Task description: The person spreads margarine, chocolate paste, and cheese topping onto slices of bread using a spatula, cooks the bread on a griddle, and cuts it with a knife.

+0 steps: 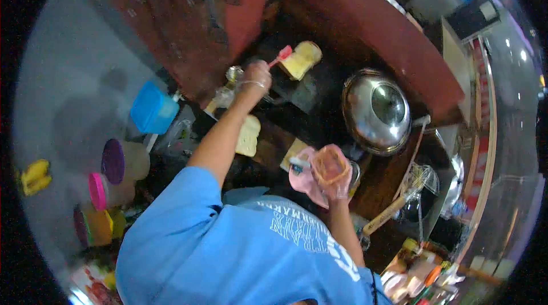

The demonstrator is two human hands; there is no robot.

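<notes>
My left hand [257, 77], in a clear glove, is closed round a pink-red spatula [284, 53]. The spatula's head touches or hovers at the left edge of a yellowish slice of bread [302, 61] on the dark cooking surface. Gloved as well, my right hand [339, 184] holds a square tub [330, 166] with orange-brown contents, low and to the right. A pink item [305, 182] lies beside the tub. Another pale slice of bread [248, 136] sits nearer my body, partly behind my left forearm.
A shiny round metal lid [377, 112] stands right of the bread. Further right are a wire whisk [422, 178] and a wooden-handled tool [385, 215]. A blue container [154, 107] and a purple-lidded tub [113, 161] are at the left. A raised reddish edge [377, 14] runs behind.
</notes>
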